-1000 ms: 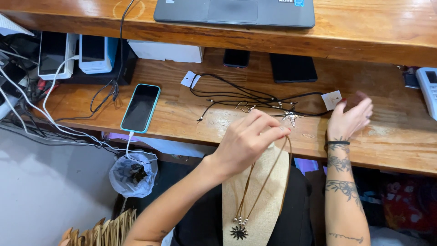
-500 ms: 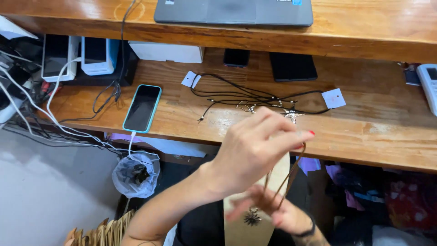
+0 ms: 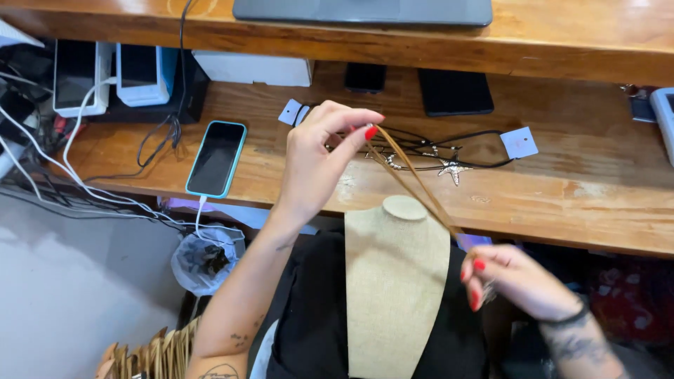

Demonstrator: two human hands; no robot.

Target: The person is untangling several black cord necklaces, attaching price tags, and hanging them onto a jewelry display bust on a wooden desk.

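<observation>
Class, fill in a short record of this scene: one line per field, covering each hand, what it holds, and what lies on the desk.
Left hand: raised, pinching the upper end of a tan cord necklace
Right hand: low, gripping the cord's lower end
Cord: stretched taut between both hands
Below the cord: beige fabric neck bust
Desk: phone in blue case, black cord necklaces with white tags, one with a star pendant
Upper shelf: laptop

Tan cord [image 3: 414,179]; beige linen bust [image 3: 397,281]; red nails on left hand [image 3: 316,165] and right hand [image 3: 516,281], the latter with a dark wristband. Phone [image 3: 216,158] with black screen in a turquoise case; white cable [image 3: 84,189]; white tags [image 3: 519,142]; orange-brown wooden desk [image 3: 562,203]; silver starfish pendant [image 3: 453,169].
</observation>
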